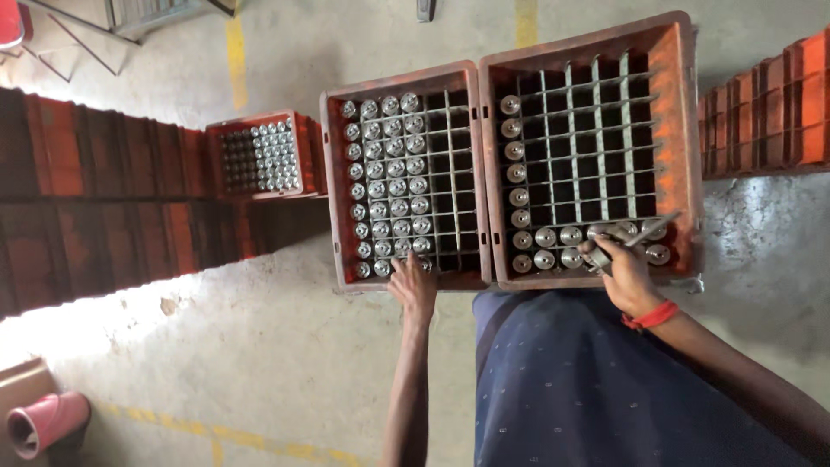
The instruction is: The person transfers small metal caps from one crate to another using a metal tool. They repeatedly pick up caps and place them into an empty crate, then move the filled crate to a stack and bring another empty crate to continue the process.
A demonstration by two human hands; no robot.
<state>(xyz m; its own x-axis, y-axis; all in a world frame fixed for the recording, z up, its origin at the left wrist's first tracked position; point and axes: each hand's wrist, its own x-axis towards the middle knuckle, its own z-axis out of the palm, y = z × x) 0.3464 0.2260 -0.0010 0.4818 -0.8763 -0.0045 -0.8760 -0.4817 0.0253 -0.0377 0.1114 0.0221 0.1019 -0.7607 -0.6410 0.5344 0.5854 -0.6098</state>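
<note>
- Head view: I see my left hand (413, 285) stretched forward on a straight, bare arm, palm down, its fingertips resting on the near edge of the left crate (339, 199), touching the closest row of metal cylinders (389, 186). The fingers lie loosely together; I cannot tell whether they pinch one.
- My right hand (624, 275) is bent at the wrist over the near right corner of the right crate (683, 112), curled around a thin metal rod-like tool (650, 232) that slants up and to the right. A red band (650, 316) circles that wrist.
- Both crates are reddish-orange plastic, worn and dusty, side by side and touching, each split by a grey grid of dividers (596, 130) into small square cells.
- The left crate's left half is filled with shiny round-topped cylinders; its right columns stand vacant.
- The right crate holds cylinders in one column (515, 173) along its left wall and two rows by the near wall, just beside my right hand.
- A smaller crate (264, 156) with the same silvery tops sits to the left, atop stacked dark-red crates (104, 199).
- The floor (259, 346) is rough grey concrete with faded yellow lines.
- My dark blue speckled garment (562, 389) fills the lower middle.
</note>
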